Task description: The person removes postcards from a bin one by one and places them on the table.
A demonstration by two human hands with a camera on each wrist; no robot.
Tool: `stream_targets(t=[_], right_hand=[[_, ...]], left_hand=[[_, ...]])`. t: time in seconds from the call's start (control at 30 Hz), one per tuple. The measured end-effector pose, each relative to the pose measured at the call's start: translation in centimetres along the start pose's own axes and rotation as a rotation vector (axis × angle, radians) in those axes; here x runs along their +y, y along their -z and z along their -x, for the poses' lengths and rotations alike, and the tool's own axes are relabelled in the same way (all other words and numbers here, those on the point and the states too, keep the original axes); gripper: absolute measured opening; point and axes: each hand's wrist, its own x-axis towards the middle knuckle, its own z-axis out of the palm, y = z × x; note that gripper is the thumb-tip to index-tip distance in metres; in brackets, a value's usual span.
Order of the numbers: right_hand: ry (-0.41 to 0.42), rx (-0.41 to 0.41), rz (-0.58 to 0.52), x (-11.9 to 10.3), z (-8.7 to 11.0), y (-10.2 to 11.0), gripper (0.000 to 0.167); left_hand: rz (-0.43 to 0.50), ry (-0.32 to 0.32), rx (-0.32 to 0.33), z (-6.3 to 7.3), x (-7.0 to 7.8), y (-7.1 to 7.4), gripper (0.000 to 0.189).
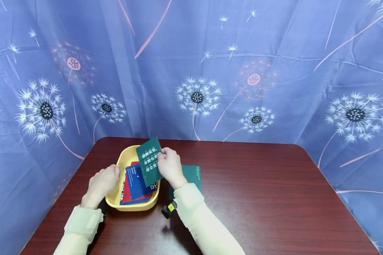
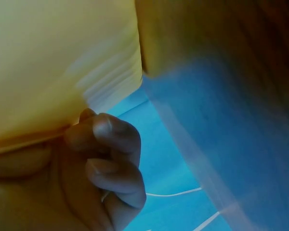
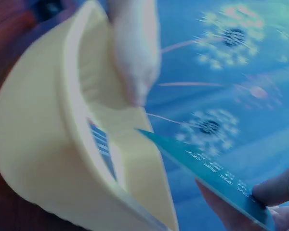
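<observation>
Head view: right fingers (image 1: 167, 153) pinch 1 green card (image 1: 148, 159) over yellow basin (image 1: 135, 208).

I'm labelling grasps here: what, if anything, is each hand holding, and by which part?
In the head view, the right hand pinches the green card by its right edge; the left hand grips the yellow basin by its left rim.

Smooth plastic basin (image 1: 134, 208), matt paper card (image 1: 149, 162), glossy wood-grain table (image 1: 258, 198), creased cloth backdrop (image 1: 159, 88).
</observation>
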Motion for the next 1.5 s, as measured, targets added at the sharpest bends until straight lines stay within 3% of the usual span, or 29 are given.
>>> stream_targets(t=[0.17,0.37,0.53,0.73,0.97,1.5], right_hand=[[-0.116,0.019,-0.147,0.8,0.6,2.5,0.016],[-0.182,0.036,-0.398,2.6,1.5,5.1,0.018],[-0.252,0.091,-0.484,4.6,2.1,7.1,0.019],[-0.344,0.159,-0.489,7.2,2.6,9.0,0.022],[-0.386,0.156,-0.456,9.4,3.0,9.9,0.026],[-0.449,0.113,-0.432,12.6,3.5,9.4,0.030]], left_hand=[[0.015,0.016,-0.017,0.1,-0.1,0.2,0.049],[0.016,0.020,-0.021,0.1,-0.2,0.2,0.050],[0.008,0.013,-0.024,-0.1,-0.2,0.0,0.049],[0.006,0.010,-0.025,-0.2,-0.1,0.1,0.050],[0.006,0.010,-0.014,0.0,0.0,0.1,0.049],[-0.004,0.005,-0.035,-0.3,-0.3,0.0,0.051]])
